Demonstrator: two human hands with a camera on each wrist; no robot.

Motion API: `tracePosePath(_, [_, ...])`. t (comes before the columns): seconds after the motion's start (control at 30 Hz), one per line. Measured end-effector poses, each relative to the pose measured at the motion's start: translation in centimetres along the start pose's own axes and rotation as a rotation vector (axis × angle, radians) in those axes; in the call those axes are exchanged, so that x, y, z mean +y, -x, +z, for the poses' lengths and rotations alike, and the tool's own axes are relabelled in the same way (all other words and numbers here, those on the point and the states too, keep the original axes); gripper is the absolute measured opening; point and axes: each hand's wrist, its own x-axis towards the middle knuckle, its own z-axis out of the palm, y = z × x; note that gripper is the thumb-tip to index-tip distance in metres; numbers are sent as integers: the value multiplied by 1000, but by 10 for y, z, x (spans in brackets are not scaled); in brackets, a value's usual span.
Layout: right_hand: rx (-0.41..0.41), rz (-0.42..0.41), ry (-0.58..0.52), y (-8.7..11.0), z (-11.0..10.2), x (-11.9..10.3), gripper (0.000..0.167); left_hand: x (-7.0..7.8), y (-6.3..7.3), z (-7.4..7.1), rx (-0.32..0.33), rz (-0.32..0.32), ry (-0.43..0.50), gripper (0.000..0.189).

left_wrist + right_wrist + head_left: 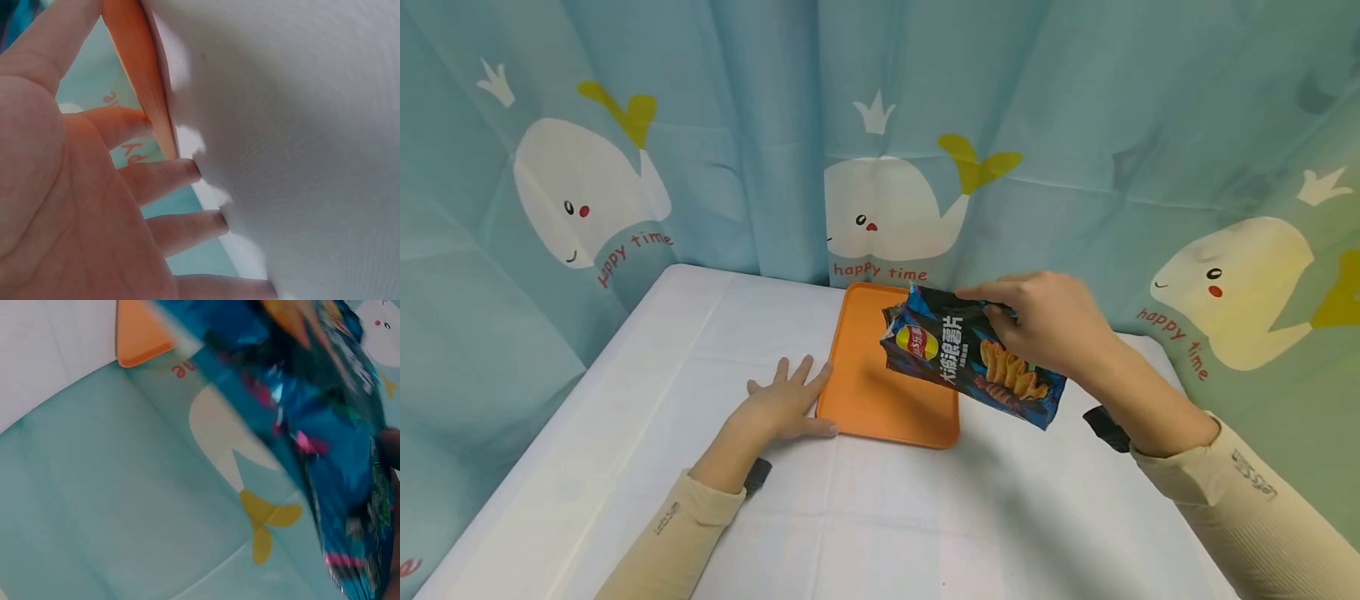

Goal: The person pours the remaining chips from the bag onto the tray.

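Observation:
A dark blue and black bag of potato chips (970, 354) is held in the air by my right hand (1037, 321), tilted with its torn open end toward the left over an orange tray (887, 400). The bag (300, 425) fills much of the right wrist view, where only a fingertip of that hand shows at the edge. With fingers spread, my left hand (786, 404) rests on the white table at the tray's left edge. In the left wrist view its thumb and index finger touch the side of the tray (140, 69), and the other fingertips press on the tablecloth.
The tray lies flat on the white-covered table (760, 317), near its back edge. Behind the table hangs a light blue curtain (760, 125) with whale prints. Black bands are on both wrists. Nothing shows on the visible floor of the tray.

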Motion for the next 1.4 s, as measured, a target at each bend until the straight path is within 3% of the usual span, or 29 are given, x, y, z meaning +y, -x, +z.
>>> tracePosePath(0.73, [44,-38,-6,1,2,0,36,-2,-1,3,-9,-4,2,102])
tracePosePath(1.0, [4,-40,7,2,2,1,36,-2,-2,3,-2,-9,-7,102])
tracePosePath(1.13, [38,-39,8,2,-4,3,36,-2,-3,3,3,-3,-2,102])
tracePosePath(1.4, [29,-35,24,1,-6,2,37,-2,-1,2,0,-13,9,102])
